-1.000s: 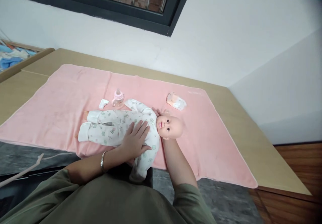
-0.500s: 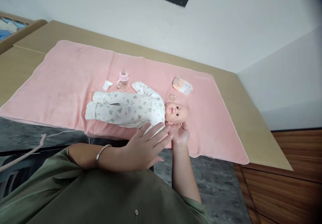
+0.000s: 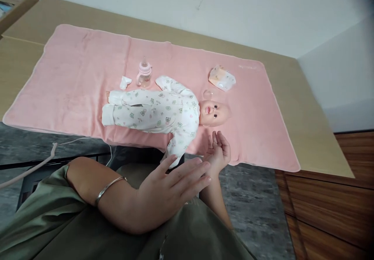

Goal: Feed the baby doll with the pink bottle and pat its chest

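Note:
A baby doll (image 3: 154,110) lies face up on a pink blanket (image 3: 84,65), its head to the right, in a white printed sleepsuit. Fingers spread, my left hand (image 3: 172,190) hovers in front of the doll's near sleeve and partly covers its end; whether it touches cannot be told. My right hand (image 3: 218,154) is palm up with loosely bent fingers, empty, just below the doll's head and apart from it. Beyond the doll stand a pink-topped baby bottle (image 3: 144,75) and a small white crumpled piece (image 3: 125,82).
Near the doll's head are a small clear round item (image 3: 207,93) and a white-and-orange printed soft item (image 3: 222,78). The blanket covers much of a wooden table (image 3: 315,127) against a wall. A pale cable or tube (image 3: 43,169) hangs at the near left.
Both hands have drawn back towards my body, away from the doll's head and chest. The doll's near sleeve now shows, hanging over the table edge. The camera view has tilted down.

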Tool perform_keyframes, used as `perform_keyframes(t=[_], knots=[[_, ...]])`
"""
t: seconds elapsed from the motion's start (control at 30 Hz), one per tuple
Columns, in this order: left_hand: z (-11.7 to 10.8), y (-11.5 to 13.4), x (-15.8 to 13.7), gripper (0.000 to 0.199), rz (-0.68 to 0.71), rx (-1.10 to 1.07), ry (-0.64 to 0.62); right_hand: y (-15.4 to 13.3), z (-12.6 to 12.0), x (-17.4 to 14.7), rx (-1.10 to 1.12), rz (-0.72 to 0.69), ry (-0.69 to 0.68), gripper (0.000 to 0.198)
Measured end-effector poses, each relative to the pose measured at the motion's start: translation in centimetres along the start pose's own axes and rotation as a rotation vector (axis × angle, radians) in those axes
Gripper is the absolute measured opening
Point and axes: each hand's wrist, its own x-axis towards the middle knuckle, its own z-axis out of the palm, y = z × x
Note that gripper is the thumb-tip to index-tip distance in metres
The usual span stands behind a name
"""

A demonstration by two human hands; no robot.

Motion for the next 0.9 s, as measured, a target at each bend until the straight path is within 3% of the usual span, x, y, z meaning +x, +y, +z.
perform_keyframes(t=[0.17, 0.37, 0.47, 0.57, 0.67, 0.8, 0.9], knots=[[-0.4, 0.0, 0.3, 0.048, -0.004, -0.037, -0.007, -0.9, 0.7, -3.0, -0.192, -0.186, -0.031, 0.038], [-0.1, 0.2, 0.2, 0.053, -0.027, -0.051, -0.017, -0.2, 0.6, -2.7, -0.231, -0.217, -0.017, 0.035], [1.3, -0.8, 0.5, 0.067, -0.033, -0.065, -0.027, 0.2, -0.2, -2.3, -0.336, -0.314, -0.058, 0.033], [4.7, -3.4, 1.1, 0.088, -0.196, -0.068, -0.042, 0.2, -0.8, -2.2, -0.597, -0.612, -0.303, 0.037], [9.2, -7.0, 1.3, 0.082, -0.497, -0.004, -0.006, -0.3, 0.2, -2.9, -0.833, -0.875, -0.651, 0.054], [13.5, -10.5, 0.3, 0.088, -0.69, 0.007, 0.072, -0.3, 4.0, -4.6, -1.228, -1.066, -0.878, 0.067], [14.5, -11.6, -0.3, 0.089, -0.704, -0.008, 0.127, 0.2, 6.9, -5.0, -1.354, -1.071, -0.94, 0.072]])
